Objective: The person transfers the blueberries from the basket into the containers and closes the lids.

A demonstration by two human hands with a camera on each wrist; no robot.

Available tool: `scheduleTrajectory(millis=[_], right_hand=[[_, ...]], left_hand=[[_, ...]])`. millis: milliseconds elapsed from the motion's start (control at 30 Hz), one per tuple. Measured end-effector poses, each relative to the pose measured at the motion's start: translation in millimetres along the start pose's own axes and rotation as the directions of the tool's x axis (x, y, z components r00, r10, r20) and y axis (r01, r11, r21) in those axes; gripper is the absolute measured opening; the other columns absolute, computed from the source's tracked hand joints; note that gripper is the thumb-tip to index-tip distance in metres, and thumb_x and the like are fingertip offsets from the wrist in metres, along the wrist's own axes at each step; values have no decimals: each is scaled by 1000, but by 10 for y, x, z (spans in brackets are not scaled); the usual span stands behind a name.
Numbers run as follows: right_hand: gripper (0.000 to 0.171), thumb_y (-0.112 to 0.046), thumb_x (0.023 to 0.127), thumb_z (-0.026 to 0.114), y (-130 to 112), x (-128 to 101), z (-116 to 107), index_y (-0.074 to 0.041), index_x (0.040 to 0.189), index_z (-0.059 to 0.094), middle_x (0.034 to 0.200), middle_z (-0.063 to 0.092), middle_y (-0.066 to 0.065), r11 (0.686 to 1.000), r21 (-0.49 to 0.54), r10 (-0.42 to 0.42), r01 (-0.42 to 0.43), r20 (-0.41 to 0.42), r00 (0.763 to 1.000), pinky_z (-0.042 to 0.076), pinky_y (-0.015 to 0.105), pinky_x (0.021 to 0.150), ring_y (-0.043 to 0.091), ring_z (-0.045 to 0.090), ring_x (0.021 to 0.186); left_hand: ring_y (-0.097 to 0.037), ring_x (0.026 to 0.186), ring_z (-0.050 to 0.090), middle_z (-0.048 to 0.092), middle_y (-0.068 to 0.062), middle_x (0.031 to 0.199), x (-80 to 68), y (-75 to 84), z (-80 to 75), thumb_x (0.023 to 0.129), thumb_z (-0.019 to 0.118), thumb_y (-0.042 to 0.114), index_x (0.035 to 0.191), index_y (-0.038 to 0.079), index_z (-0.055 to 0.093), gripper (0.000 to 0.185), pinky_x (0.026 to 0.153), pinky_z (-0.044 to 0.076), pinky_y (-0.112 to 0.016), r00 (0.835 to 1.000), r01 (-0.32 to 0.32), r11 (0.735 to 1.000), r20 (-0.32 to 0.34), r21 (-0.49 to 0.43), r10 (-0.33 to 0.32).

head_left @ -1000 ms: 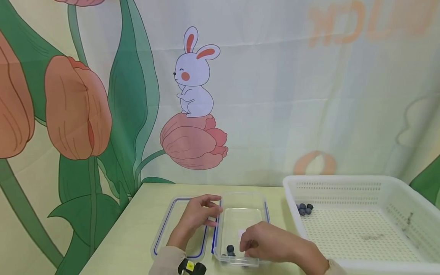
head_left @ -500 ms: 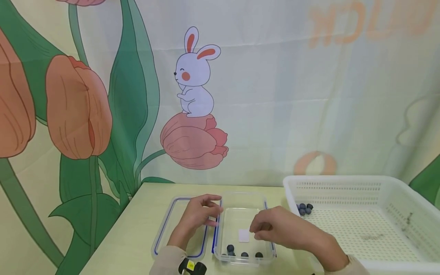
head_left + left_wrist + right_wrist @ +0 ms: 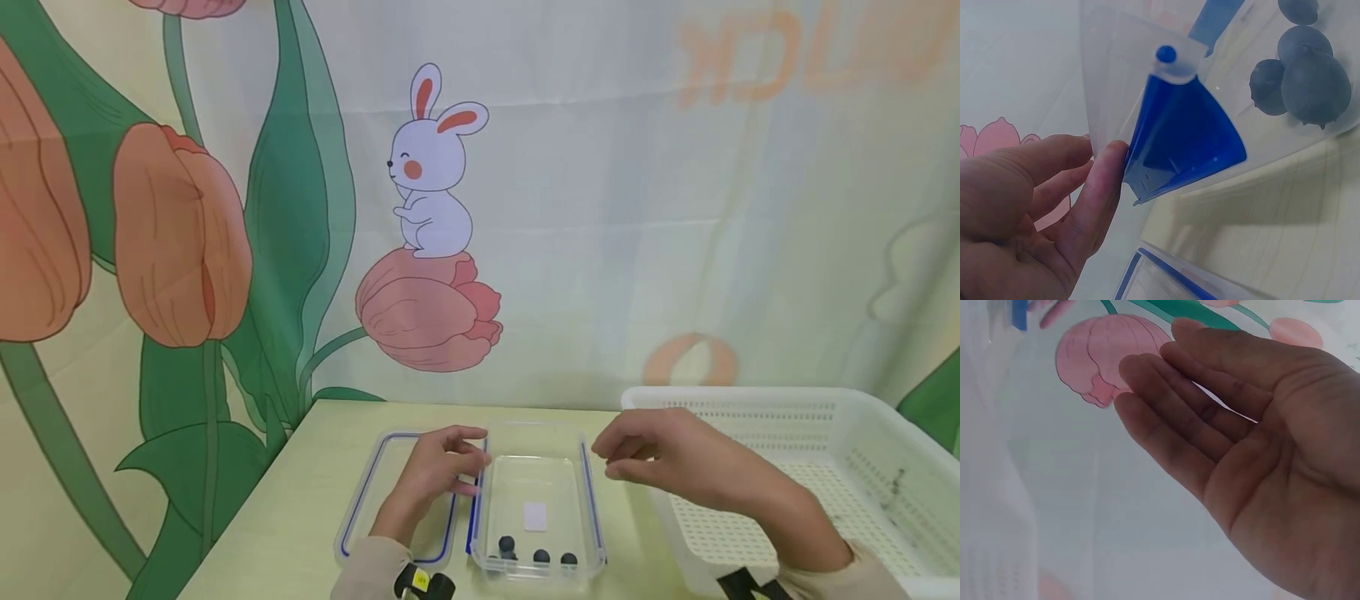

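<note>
A clear plastic food container point(image 3: 528, 481) with blue clip sides stands on the table, several blueberries point(image 3: 541, 556) lying along its near end. My left hand point(image 3: 435, 468) is at the container's left side; in the left wrist view its fingertips touch the wall beside a blue latch point(image 3: 1188, 134), fingers extended. To the right, my right hand point(image 3: 686, 458) hovers between the container and the white basket point(image 3: 750, 395). Its fingers are relaxed and its palm point(image 3: 1285, 506) holds nothing in the right wrist view.
A clear lid point(image 3: 352, 512) with a blue seal lies left of the container, partly under my left forearm. A small white square point(image 3: 535, 517) shows at the container's bottom. Behind the table hangs a curtain point(image 3: 570, 250) printed with tulips and a rabbit.
My right hand has lifted from the container's near end and moved up and right, over the basket's left edge, uncovering blueberries there. The left hand stays at the container's side.
</note>
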State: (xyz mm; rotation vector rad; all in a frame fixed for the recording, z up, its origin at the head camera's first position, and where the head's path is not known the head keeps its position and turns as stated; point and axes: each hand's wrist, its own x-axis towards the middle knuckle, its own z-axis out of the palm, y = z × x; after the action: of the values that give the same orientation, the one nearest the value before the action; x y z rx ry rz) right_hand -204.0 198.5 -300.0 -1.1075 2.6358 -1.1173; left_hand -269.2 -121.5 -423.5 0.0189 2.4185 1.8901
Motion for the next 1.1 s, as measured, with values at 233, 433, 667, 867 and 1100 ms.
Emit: scheduleTrajectory(millis=[233, 433, 667, 867, 1100], right_hand=[[19, -14, 102, 73, 91, -25, -476, -8, 120, 73, 113, 74, -2, 997, -24, 74, -74, -12, 997, 62, 29, 83, 13, 73, 99], [19, -16, 100, 76, 450, 18, -718, -9, 118, 75, 115, 72, -1, 989, -90, 120, -121, -22, 993, 62, 29, 85, 14, 73, 100], [13, -15, 100, 75, 1050, 80, -707, -8, 112, 76, 108, 74, -1, 982, -89, 168, -165, 21, 986, 61, 31, 82, 18, 71, 97], [11, -7, 99, 74, 1418, 86, -578, -1, 108, 74, 103, 74, 5, 974, -46, 225, -222, 70, 972, 61, 32, 77, 21, 70, 93], [8, -1, 96, 74, 1653, 83, -460, 1, 104, 75, 96, 74, 6, 971, -64, 234, -229, 78, 969, 60, 30, 72, 18, 67, 85]], left_hand=[[-21, 86, 72, 67, -11, 105, 4, -6, 6, 95, 81, 10, 137, 8, 70, 43, 65, 66, -34, 1000, -16, 1000, -2, 9, 16], [-22, 87, 72, 66, -12, 106, 8, -7, 4, 94, 81, 10, 135, 8, 71, 42, 66, 66, -34, 1000, -5, 1000, 2, 0, 5], [-22, 86, 72, 66, -12, 105, 10, -27, 6, 94, 81, 9, 136, 6, 70, 43, 66, 66, -35, 1000, -10, 1000, 10, -25, 11], [-22, 87, 72, 66, -12, 105, 3, -30, 9, 95, 81, 9, 135, 7, 71, 42, 66, 66, -35, 1000, -2, 1000, 2, -20, 2], [-22, 87, 72, 66, -12, 106, 1, -18, 8, 94, 81, 10, 135, 8, 71, 42, 66, 66, -35, 1000, 5, 1000, -5, -9, -5]])
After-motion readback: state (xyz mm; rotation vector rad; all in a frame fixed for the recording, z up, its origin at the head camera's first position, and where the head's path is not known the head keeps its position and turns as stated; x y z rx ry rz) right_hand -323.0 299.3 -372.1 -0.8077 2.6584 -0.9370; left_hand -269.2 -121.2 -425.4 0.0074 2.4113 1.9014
